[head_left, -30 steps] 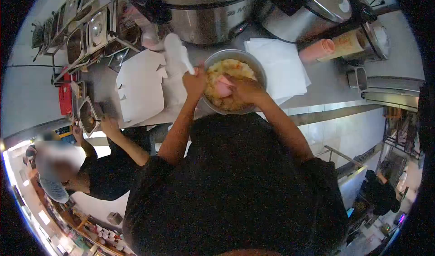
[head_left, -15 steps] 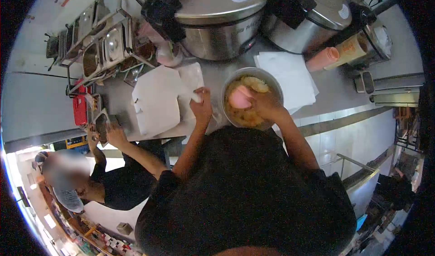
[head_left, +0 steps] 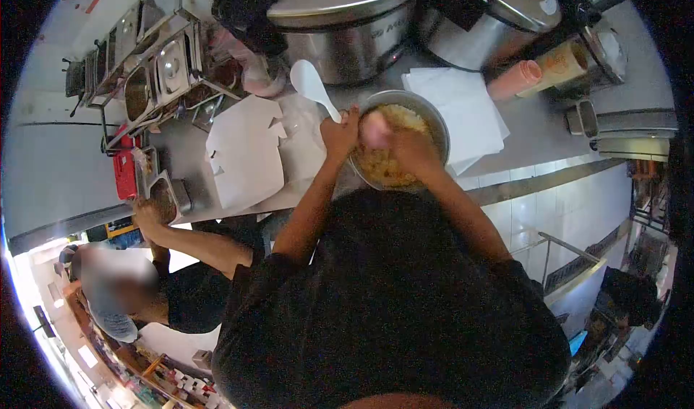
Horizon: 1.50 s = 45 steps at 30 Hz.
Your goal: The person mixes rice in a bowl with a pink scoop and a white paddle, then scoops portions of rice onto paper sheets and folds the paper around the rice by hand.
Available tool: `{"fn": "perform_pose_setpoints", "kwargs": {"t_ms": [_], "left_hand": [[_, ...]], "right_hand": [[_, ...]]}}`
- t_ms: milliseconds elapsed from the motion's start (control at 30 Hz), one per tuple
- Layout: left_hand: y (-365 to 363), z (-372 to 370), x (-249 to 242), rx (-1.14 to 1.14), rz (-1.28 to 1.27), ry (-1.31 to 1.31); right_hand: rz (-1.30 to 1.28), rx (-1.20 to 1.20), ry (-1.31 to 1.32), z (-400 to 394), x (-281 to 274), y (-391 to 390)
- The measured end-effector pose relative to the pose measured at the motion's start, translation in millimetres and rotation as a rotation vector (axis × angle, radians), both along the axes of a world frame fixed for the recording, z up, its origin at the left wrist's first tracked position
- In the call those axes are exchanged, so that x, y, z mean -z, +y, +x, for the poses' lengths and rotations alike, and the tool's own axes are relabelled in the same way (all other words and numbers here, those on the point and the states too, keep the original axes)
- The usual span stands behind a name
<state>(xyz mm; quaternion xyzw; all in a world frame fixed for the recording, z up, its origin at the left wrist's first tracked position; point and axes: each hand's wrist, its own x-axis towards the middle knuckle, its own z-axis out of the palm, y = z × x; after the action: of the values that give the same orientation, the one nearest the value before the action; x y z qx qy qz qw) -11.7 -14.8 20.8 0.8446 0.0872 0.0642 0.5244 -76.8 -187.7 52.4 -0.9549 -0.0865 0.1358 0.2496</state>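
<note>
The left hand (head_left: 340, 135) has its fingers closed on the narrow handle of a white paddle (head_left: 311, 87). The paddle's broad blade extends beyond those fingers, away from the wearer, above the worktop (head_left: 538, 138). This hand is at the left side of a round metal bowl (head_left: 444, 143), its fingers overlapping the rim in view; whether they touch it cannot be told.

The right hand (head_left: 416, 152) reaches over the bowl with its fingers clamped on a pink cup (head_left: 376, 130). The cup lies on the left side of these fingers, between them and the left hand, within the bowl's outline. Blur hides the exact placing of each fingertip. Yellowish food with paler grains (head_left: 394, 169) lies in the bowl, around and below the cup.

White sheets (head_left: 466, 116) lie just beside the bowl on the right, and a white cut-out carton (head_left: 247, 152) lies flat to the left of the left hand. Beyond the bowl stands a large metal cooker (head_left: 340, 51). Farther left, a co-worker's hand (head_left: 150, 214) is at a metal container (head_left: 170, 196).
</note>
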Motion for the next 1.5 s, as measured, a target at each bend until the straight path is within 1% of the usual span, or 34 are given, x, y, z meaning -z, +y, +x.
{"fn": "perform_pose_setpoints", "kwargs": {"t_ms": [33, 67, 167, 233, 267, 300, 333, 400, 467, 500, 533, 567, 600, 633, 667, 733, 767, 867, 967, 1033, 1100, 1133, 1200, 1233, 1300, 1333, 1400, 1433, 1467, 1500], "left_hand": [[0.4, -0.6, -1.6, -0.002, -0.025, 0.019], [5.5, 0.1, -4.2, -0.003, -0.043, 0.034], [14.8, 1.8, 4.5, -0.015, -0.021, -0.012], [11.7, -5.3, -5.5, -0.012, -0.029, -0.024], [11.0, -2.5, -2.9, -0.008, -0.008, -0.036], [9.8, 0.4, 4.6, -0.005, 0.015, -0.046], [10.1, 0.1, 10.3, 0.002, 0.042, -0.053], [12.1, -3.3, -4.8, -0.025, 0.010, -0.006], [17.0, -5.5, -11.2, -0.031, 0.015, -0.012], [19.0, -8.8, -10.7, -0.024, 0.034, -0.038], [19.3, -9.0, -8.3, -0.023, 0.048, -0.065], [18.8, -5.1, -3.9, -0.043, 0.032, -0.094], [18.5, -3.6, -0.4, -0.056, 0.021, -0.114], [19.2, -7.7, 4.3, -0.057, 0.013, -0.127], [20.5, -13.2, 8.8, -0.048, 0.008, -0.083], [20.3, -10.3, -6.2, -0.029, -0.004, -0.014], [21.1, -8.2, -4.6, -0.034, 0.008, -0.012], [22.2, -8.6, 4.3, -0.057, 0.016, 0.006], [18.9, -9.0, -5.7, -0.034, 0.000, 0.027], [19.6, -8.3, -13.3, -0.024, 0.019, 0.046], [28.2, -4.5, 2.9, 0.039, 0.232, -0.053], [30.7, -7.7, 3.4, 0.057, 0.334, -0.093], [29.6, -18.4, 0.2, -0.058, 0.286, -0.079], [27.2, -25.3, -2.9, -0.110, 0.261, -0.070], [25.2, -38.8, -3.8, -0.150, 0.120, -0.087], [25.7, -42.1, -3.4, -0.163, 0.055, -0.097], [23.1, -47.0, 0.8, -0.191, 0.018, -0.203], [22.6, -54.8, 4.9, -0.201, -0.001, -0.246], [23.0, -61.2, 6.0, -0.200, 0.048, -0.180], [22.2, -60.0, 5.3, -0.200, 0.095, -0.122]], "right_hand": [[-0.029, -0.054, 0.010, 3.0, -4.1, 13.6], [0.006, -0.038, 0.250, 0.5, -12.4, 12.7], [-0.010, -0.281, -0.062, -9.8, 3.0, -15.4], [0.083, -0.095, -0.007, 14.8, 18.2, -16.6], [0.122, -0.005, 0.028, 23.3, 23.8, -19.4], [0.097, -0.029, 0.148, 25.4, 5.2, -11.2], [0.074, -0.048, 0.270, 27.4, -31.3, 8.3], [0.057, -0.115, 0.323, 19.6, -39.9, 19.4], [0.066, -0.208, 0.176, 11.5, -2.1, 10.1], [0.107, -0.203, 0.089, 13.4, 11.3, 0.8], [0.144, -0.203, 0.002, 19.5, 16.6, -9.8], [0.150, -0.212, -0.017, 20.3, 24.4, -14.6], [0.155, -0.222, -0.036, 21.9, 20.9, -15.9], [0.132, -0.226, 0.012, 13.2, 21.5, -9.3], [0.110, -0.223, 0.060, 3.6, 22.5, -1.5], [0.062, -0.215, 0.136, -0.7, 9.3, 12.0], [0.041, -0.211, 0.173, -0.3, 2.1, 13.5], [0.266, -0.228, 0.050, 10.9, -30.8, -4.0], [0.001, -0.125, 0.313, 33.5, -28.3, 14.2], [0.039, -0.336, 0.063, 19.7, -14.1, 7.8], [-0.014, -0.292, 0.070, 16.3, -10.9, -3.8], [-0.093, -0.285, 0.078, 18.7, -25.9, -12.5], [-0.261, -0.273, 0.102, 23.0, -54.7, -35.6], [-0.306, -0.237, -0.019, 23.0, -53.6, -42.9], [-0.378, -0.151, -0.264, 24.9, -48.2, -50.0], [-0.359, -0.101, -0.225, 27.8, -61.1, -41.2], [-0.317, 0.006, -0.137, 28.6, -84.0, -22.7], [-0.339, -0.015, -0.088, 31.0, -60.5, -22.8], [-0.362, -0.034, -0.036, 39.3, -19.3, -25.3], [-0.387, -0.053, 0.008, 47.8, 6.8, -27.6]]}}
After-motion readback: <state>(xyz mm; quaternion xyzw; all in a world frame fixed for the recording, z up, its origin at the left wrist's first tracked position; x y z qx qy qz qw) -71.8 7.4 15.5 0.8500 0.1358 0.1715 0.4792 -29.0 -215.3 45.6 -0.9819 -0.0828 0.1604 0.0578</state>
